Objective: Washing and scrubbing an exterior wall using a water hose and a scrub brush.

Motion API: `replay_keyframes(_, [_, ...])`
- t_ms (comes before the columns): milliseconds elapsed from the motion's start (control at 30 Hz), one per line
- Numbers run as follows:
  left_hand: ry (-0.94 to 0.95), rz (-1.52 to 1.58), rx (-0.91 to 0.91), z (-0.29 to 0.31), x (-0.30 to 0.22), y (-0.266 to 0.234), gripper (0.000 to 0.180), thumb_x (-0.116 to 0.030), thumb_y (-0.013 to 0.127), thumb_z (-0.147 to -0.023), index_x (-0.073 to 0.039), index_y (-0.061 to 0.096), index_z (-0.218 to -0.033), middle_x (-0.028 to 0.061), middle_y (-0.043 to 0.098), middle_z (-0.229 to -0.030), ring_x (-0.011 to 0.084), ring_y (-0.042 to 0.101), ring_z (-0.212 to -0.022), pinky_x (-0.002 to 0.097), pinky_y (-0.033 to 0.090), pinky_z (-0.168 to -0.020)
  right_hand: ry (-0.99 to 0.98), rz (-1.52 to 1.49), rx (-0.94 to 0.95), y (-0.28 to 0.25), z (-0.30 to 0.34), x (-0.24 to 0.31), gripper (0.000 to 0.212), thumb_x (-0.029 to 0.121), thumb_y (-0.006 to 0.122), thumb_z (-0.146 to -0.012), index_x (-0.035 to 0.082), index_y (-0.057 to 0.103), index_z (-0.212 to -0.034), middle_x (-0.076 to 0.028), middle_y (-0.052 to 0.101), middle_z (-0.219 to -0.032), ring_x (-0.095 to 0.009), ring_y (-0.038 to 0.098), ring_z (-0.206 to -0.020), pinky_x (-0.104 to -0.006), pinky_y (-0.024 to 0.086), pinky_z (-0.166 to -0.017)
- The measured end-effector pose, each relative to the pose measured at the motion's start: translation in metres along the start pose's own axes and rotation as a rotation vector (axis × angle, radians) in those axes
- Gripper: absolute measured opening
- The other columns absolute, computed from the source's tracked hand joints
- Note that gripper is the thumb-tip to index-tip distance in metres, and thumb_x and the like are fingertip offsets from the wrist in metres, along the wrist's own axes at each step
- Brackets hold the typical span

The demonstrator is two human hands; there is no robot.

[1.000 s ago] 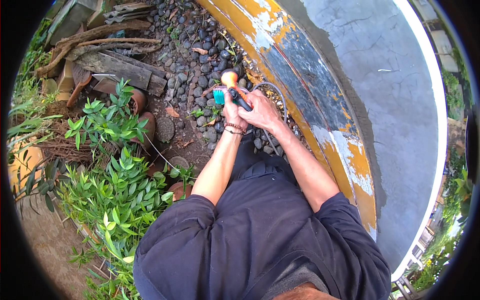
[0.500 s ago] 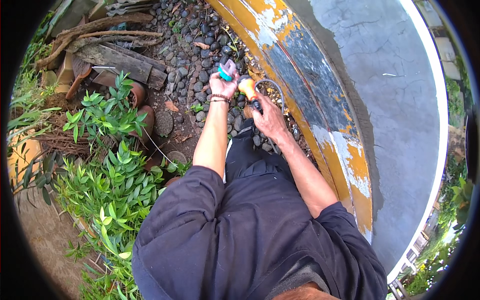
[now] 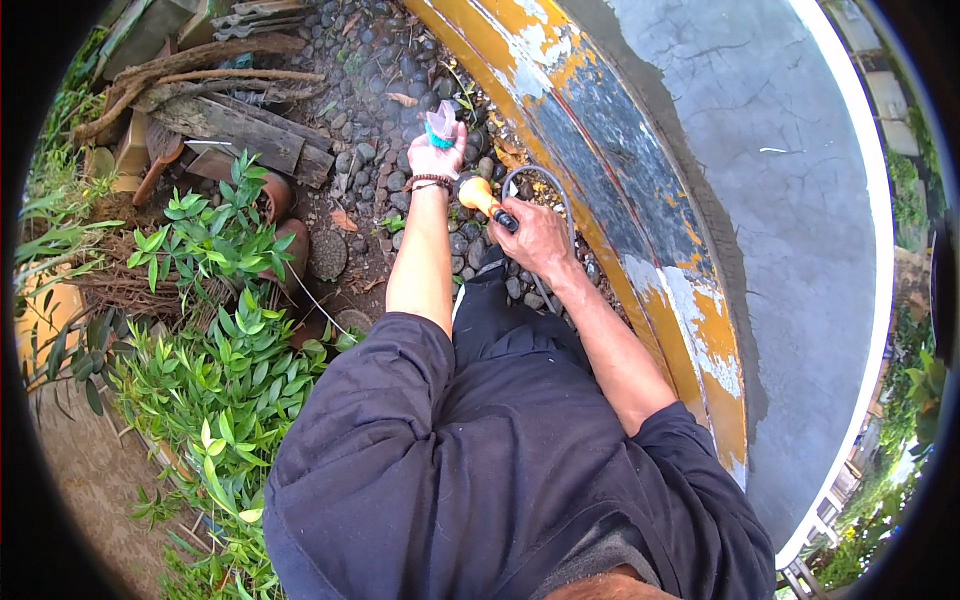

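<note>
Holding the nozzle (image 3: pixel 481 195) near its black end, the right hand (image 3: pixel 541 237) had its fingers curled firmly around it just left of the wall (image 3: pixel 590 120), apparently to leave the orange head clear and angled toward the left hand (image 3: pixel 437 156). Farther left of the wall, above the pebbles (image 3: pixel 368 152), the left hand bore the brush (image 3: pixel 438 133) on an upturned palm, its fingers bent loosely about it, probably to steady it with the teal part exposed. The grey hose (image 3: pixel 568 208) looped between the right hand and the wall, its slack seemingly letting the nozzle turn.
</note>
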State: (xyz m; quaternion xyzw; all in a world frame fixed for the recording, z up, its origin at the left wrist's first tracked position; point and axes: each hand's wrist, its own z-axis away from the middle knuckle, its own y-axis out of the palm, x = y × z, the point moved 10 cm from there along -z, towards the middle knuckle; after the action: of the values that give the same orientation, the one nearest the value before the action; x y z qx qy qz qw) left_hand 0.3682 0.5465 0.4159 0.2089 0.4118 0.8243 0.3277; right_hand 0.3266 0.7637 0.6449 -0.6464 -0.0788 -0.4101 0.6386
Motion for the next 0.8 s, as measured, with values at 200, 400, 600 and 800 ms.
replay_keyframes(200, [0.134, 0.040, -0.175, -0.003, -0.035, -0.018, 0.049, -0.039, 0.041, -0.087, -0.001, 0.059, -0.113, 0.0166, 0.060, -0.092, 0.0279, 0.058, -0.074, 0.0471, 0.046, -0.072, 0.085, -0.012, -0.047, -0.002, -0.002, -0.010, 0.033, 0.030, 0.075, -0.083, 0.009, 0.069, -0.107, -0.015, 0.073, -0.093, -0.036, 0.072, -0.086, -0.0475, 0.057, -0.075])
replay_keyframes(400, [0.121, -0.017, -0.345, -0.005, -0.039, -0.032, 0.041, -0.039, 0.048, -0.084, -0.005, 0.063, -0.101, 0.0142, 0.063, -0.093, 0.0330, 0.062, -0.090, 0.0582, 0.046, -0.096, 0.121, -0.037, -0.110, -0.002, -0.004, -0.017, 0.033, 0.032, 0.076, -0.082, 0.009, 0.069, -0.104, -0.015, 0.073, -0.085, -0.037, 0.072, -0.081, -0.0469, 0.056, -0.072])
replay_keyframes(600, [0.210, 0.001, -0.473, -0.003, -0.046, -0.049, 0.040, -0.039, 0.048, -0.086, -0.006, 0.063, -0.102, 0.0139, 0.064, -0.097, 0.0329, 0.062, -0.091, 0.0579, 0.047, -0.096, 0.174, -0.028, -0.044, 0.005, -0.009, -0.020, 0.035, 0.036, 0.074, -0.083, 0.009, 0.070, -0.104, -0.016, 0.073, -0.082, -0.037, 0.072, -0.079, -0.0484, 0.056, -0.072])
replay_keyframes(800, [0.227, -0.169, -0.605, 0.017, -0.058, -0.059, 0.041, -0.043, 0.052, -0.086, -0.012, 0.060, -0.111, 0.0100, 0.062, -0.109, 0.0308, 0.064, -0.092, 0.0538, 0.043, -0.101, 0.204, 0.058, -0.018, 0.000, -0.010, -0.023, 0.036, 0.037, 0.071, -0.083, 0.009, 0.072, -0.106, -0.018, 0.073, -0.082, -0.038, 0.071, -0.079, -0.0496, 0.056, -0.074])
